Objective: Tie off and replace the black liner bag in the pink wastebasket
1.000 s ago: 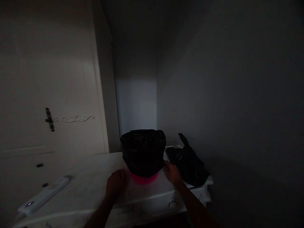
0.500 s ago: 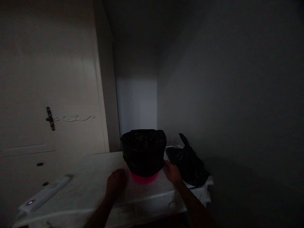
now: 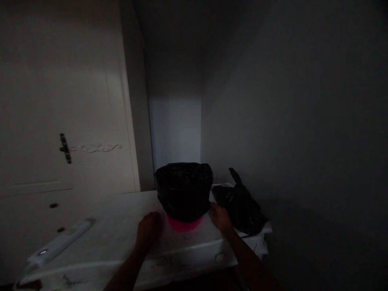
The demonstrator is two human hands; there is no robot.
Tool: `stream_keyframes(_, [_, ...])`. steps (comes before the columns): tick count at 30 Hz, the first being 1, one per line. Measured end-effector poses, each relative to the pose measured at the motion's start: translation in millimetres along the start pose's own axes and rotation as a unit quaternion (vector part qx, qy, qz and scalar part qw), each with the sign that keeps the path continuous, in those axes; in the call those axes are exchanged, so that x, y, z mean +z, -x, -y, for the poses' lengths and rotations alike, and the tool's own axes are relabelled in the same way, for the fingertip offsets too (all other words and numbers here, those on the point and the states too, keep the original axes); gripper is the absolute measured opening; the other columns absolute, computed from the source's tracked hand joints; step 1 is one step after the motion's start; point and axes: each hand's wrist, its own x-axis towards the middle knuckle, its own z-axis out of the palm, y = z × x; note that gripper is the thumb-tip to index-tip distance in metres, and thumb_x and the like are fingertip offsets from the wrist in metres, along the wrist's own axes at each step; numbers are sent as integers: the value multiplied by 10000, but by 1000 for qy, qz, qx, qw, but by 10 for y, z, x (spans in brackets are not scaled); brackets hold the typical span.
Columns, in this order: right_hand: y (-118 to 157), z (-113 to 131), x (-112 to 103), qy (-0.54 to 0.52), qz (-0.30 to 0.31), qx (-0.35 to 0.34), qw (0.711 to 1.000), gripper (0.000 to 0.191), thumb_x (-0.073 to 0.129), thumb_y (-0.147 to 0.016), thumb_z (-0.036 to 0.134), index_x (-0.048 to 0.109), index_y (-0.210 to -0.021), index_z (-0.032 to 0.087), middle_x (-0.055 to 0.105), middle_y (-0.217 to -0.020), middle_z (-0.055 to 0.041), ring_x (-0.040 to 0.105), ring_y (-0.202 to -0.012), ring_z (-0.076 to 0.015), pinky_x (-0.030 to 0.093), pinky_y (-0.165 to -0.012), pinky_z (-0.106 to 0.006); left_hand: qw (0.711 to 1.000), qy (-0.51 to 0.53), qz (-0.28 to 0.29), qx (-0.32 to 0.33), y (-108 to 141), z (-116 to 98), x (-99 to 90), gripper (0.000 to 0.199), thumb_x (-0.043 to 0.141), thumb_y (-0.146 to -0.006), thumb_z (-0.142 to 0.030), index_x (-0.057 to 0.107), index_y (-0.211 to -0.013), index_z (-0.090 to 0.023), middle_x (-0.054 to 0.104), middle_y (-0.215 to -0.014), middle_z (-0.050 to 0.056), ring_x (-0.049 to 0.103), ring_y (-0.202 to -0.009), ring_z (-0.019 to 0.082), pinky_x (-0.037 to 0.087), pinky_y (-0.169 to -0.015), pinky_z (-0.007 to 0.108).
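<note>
A pink basket [image 3: 184, 224] stands on the white dresser top [image 3: 121, 226], with a black plastic bag [image 3: 185, 196] lining it and folded down over its outside. My left hand [image 3: 150, 228] rests on the surface just left of the basket, its fingers curled; whether it holds anything is too dark to tell. On the right, my right hand [image 3: 220, 217] has its fingertips at the lower edge of the bag, pinching it. A second black bag [image 3: 244, 210] lies crumpled to the right of that hand.
A long white object [image 3: 62, 242] lies at the dresser's left end. Behind it stands a white wardrobe [image 3: 93, 121] with a dark handle [image 3: 65, 148]. A grey wall [image 3: 287, 121] rises on the right.
The view has shifted slightly. Both hands keep nearly the same places beside the basket, and the bags look unchanged.
</note>
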Motion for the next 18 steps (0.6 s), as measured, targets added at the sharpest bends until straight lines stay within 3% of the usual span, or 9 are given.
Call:
stream_keyframes(11, [-23,-73,52,0,7,-9,1000,438,426,-940,118,655,-1304,200,760,-1225,-84,710,-1149,-220,497,-972,-274,1000,-15,20,-10,43,-76,-124,342,413,-960,-257,692,-1129,-155,699,-1251,170,677,-1100,275,500,-880,369])
stream_keyframes(18, [-19,-23,13,7,10,3,1000,423,422,-954,139,658,-1299,202,769,-1201,-84,732,-1095,-222,506,-911,-267,1000,-19,9,-8,36,-57,-86,338,413,-964,-272,688,-1127,-164,702,-1227,163,681,-1092,278,503,-859,372])
